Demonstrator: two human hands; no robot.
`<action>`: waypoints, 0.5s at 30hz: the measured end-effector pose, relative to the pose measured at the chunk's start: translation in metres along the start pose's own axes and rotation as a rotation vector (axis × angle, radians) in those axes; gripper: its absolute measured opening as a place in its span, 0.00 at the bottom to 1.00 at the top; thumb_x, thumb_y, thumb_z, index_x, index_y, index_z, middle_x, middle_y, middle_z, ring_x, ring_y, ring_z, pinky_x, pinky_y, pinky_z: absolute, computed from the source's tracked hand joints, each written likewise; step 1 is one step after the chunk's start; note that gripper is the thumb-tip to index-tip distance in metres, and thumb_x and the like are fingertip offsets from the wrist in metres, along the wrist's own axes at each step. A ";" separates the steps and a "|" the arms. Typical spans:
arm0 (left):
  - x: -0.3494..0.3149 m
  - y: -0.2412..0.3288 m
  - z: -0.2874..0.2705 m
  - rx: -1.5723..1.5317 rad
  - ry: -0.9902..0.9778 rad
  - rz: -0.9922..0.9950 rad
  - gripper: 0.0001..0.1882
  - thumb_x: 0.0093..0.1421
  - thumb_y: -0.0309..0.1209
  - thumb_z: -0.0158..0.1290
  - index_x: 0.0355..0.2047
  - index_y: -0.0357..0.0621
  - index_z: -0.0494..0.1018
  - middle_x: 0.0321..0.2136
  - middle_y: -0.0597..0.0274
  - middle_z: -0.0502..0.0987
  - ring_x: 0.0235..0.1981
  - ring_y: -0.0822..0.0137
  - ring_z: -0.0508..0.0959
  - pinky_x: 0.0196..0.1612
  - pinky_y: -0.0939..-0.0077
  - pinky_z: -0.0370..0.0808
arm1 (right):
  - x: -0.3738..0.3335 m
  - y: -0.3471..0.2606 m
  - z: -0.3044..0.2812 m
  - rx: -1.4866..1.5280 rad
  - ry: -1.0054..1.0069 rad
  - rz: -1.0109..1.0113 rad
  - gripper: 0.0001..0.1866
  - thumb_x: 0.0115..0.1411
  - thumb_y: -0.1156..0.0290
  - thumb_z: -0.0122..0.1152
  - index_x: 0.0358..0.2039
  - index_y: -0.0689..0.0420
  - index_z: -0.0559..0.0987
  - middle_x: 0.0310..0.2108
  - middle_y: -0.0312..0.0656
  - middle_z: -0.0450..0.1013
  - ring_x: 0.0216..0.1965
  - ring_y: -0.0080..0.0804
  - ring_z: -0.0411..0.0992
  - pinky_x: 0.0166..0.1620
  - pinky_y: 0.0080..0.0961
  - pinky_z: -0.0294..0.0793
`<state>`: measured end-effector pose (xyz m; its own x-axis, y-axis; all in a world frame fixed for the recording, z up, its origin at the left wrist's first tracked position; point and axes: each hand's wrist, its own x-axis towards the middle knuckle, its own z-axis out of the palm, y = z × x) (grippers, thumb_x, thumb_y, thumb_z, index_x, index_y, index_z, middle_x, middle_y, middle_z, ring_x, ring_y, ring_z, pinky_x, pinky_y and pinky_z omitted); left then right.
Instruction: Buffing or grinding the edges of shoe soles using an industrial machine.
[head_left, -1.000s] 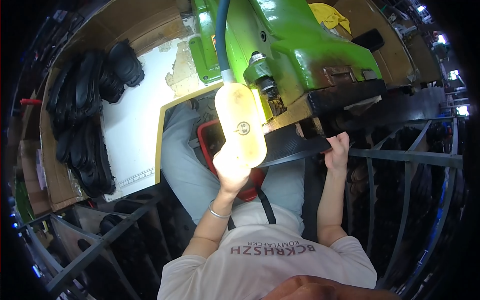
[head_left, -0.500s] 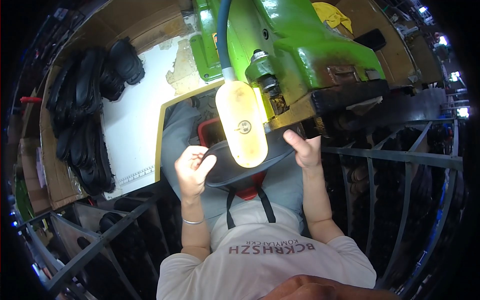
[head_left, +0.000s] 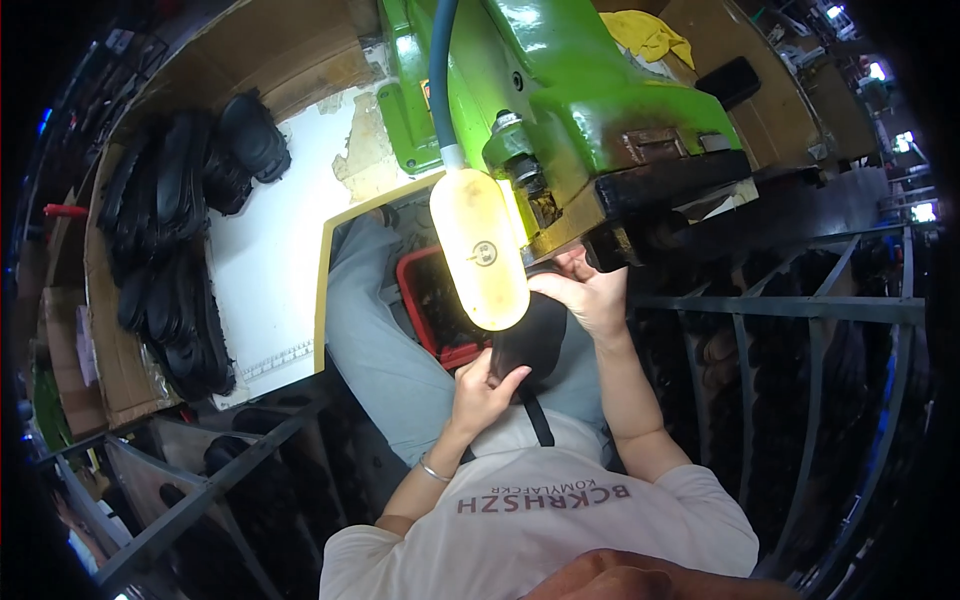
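Lengthwise, the black piece (head_left: 530, 350) slants away from my pinching left hand (head_left: 483, 393) to my right hand (head_left: 592, 294), closed on it nearer the green machine (head_left: 615, 115).

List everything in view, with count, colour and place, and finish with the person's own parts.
Black piece: one, black, between both hands
Machine: one, green, upper centre
Lamp: one, glowing pale yellow, before the machine
Hose: one, blue-grey, above the lamp
Sole-shaped pieces: many, uncountable, black, piled left
Tabletop: one, white, yellow-edged, left
Bin: one, red, below the tabletop's cutout
Cardboard: several sheets, brown, around the table
Cloth: one, yellow, upper right
Flat object: one, black, upper right
Racks: two, grey, either side
Bracelet: one, silvery, left wrist
Left hand: one, bare, lower centre
Right hand: one, bare, beneath the machine
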<state>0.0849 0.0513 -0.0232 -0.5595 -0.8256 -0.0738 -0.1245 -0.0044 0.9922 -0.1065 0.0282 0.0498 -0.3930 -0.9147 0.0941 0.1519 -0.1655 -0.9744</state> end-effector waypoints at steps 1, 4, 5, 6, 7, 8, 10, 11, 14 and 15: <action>0.003 0.001 0.000 0.016 0.029 0.034 0.12 0.51 0.25 0.62 0.35 0.36 0.73 0.18 0.69 0.75 0.16 0.86 0.67 0.17 0.89 0.63 | -0.003 -0.003 -0.005 -0.052 0.034 -0.046 0.22 0.43 0.84 0.69 0.38 0.64 0.70 0.31 0.38 0.74 0.28 0.15 0.71 0.29 0.12 0.70; 0.021 0.011 -0.008 0.082 -0.010 0.171 0.11 0.51 0.25 0.61 0.33 0.36 0.73 0.18 0.69 0.75 0.16 0.86 0.67 0.17 0.89 0.63 | -0.012 0.005 -0.021 -0.112 0.077 -0.091 0.21 0.43 0.82 0.70 0.35 0.60 0.67 0.27 0.35 0.72 0.25 0.12 0.68 0.27 0.10 0.67; 0.027 0.015 -0.008 0.105 -0.043 0.188 0.10 0.52 0.25 0.61 0.32 0.36 0.72 0.18 0.68 0.75 0.16 0.85 0.67 0.18 0.88 0.63 | -0.013 0.008 -0.024 -0.080 0.165 -0.054 0.21 0.43 0.80 0.71 0.31 0.57 0.66 0.24 0.31 0.68 0.24 0.11 0.65 0.27 0.09 0.65; 0.029 0.017 -0.005 0.107 -0.058 0.198 0.10 0.52 0.25 0.61 0.32 0.36 0.72 0.18 0.68 0.75 0.16 0.85 0.67 0.18 0.88 0.63 | -0.014 0.010 -0.028 -0.080 0.180 -0.064 0.21 0.43 0.80 0.71 0.31 0.57 0.66 0.24 0.31 0.68 0.24 0.11 0.65 0.27 0.09 0.65; 0.031 0.016 0.002 0.118 -0.042 0.200 0.10 0.52 0.24 0.60 0.33 0.36 0.72 0.19 0.68 0.75 0.17 0.85 0.68 0.18 0.88 0.64 | -0.014 0.012 -0.033 -0.134 0.183 -0.045 0.21 0.42 0.78 0.72 0.31 0.56 0.67 0.24 0.29 0.66 0.23 0.11 0.63 0.27 0.09 0.63; 0.035 0.012 0.007 0.129 -0.041 0.216 0.10 0.52 0.24 0.60 0.33 0.36 0.72 0.20 0.68 0.75 0.17 0.84 0.68 0.18 0.88 0.64 | -0.012 0.015 -0.036 -0.188 0.201 -0.036 0.21 0.41 0.77 0.73 0.31 0.56 0.67 0.24 0.28 0.65 0.23 0.10 0.61 0.26 0.08 0.61; 0.030 -0.002 0.023 0.006 0.035 0.178 0.11 0.54 0.24 0.59 0.36 0.36 0.70 0.18 0.65 0.74 0.14 0.81 0.68 0.17 0.86 0.65 | -0.006 0.028 -0.028 -0.222 0.119 -0.063 0.22 0.41 0.76 0.74 0.31 0.55 0.68 0.25 0.26 0.62 0.23 0.10 0.56 0.25 0.11 0.59; 0.028 0.005 0.033 -0.105 0.046 0.099 0.12 0.55 0.24 0.57 0.38 0.35 0.69 0.21 0.64 0.75 0.16 0.80 0.70 0.18 0.86 0.68 | -0.004 0.003 -0.018 -0.321 0.102 -0.053 0.21 0.41 0.76 0.73 0.32 0.56 0.69 0.25 0.27 0.65 0.24 0.10 0.59 0.26 0.11 0.60; 0.015 -0.005 0.029 -0.169 -0.010 0.050 0.13 0.57 0.23 0.55 0.41 0.33 0.67 0.26 0.60 0.77 0.20 0.78 0.74 0.21 0.84 0.73 | -0.002 -0.029 -0.031 -0.443 -0.199 -0.007 0.20 0.47 0.71 0.68 0.40 0.61 0.73 0.27 0.39 0.74 0.31 0.20 0.71 0.35 0.17 0.69; 0.019 -0.012 0.023 -0.140 -0.024 0.049 0.14 0.57 0.22 0.53 0.43 0.32 0.66 0.28 0.58 0.77 0.22 0.76 0.76 0.22 0.82 0.76 | -0.001 -0.039 -0.043 -0.535 -0.180 -0.035 0.19 0.48 0.69 0.66 0.41 0.60 0.75 0.30 0.41 0.75 0.34 0.27 0.74 0.40 0.21 0.71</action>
<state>0.0567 0.0489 -0.0386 -0.5816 -0.8131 -0.0253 0.0179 -0.0439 0.9989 -0.1509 0.0514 0.0787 -0.2211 -0.9684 0.1154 -0.3580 -0.0294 -0.9332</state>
